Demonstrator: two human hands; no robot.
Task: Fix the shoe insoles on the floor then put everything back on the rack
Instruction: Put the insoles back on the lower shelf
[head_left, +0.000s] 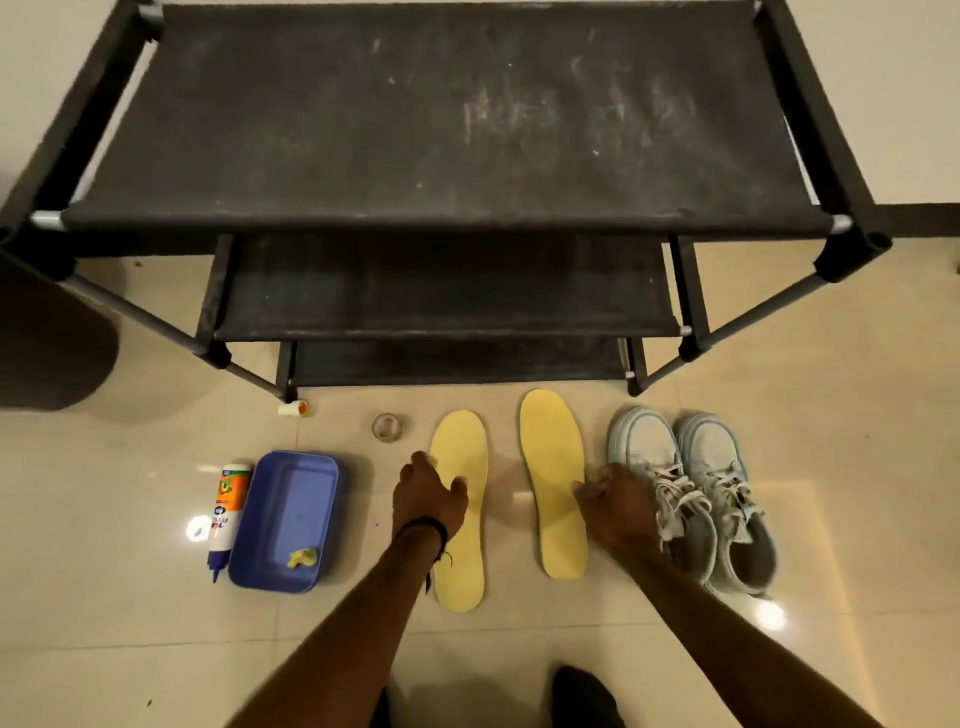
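So the two yellow insoles are lying flat on the floor (519, 649) just in front of the rack (441, 124), long axes running away from the person, with the left insole (462, 499) right under the left hand (427, 499) and the right insole (553, 483) just inboard of the right hand (618, 506). Each grip looks curled onto the edge of its own insole, thumb on top, though how firmly the right one pinches I can't tell. The sneakers (696, 493) sit just right of that hand, so I'd guess the right insole goes in first; glue bottle (226, 512) and blue tray (285, 519) are off to the left.
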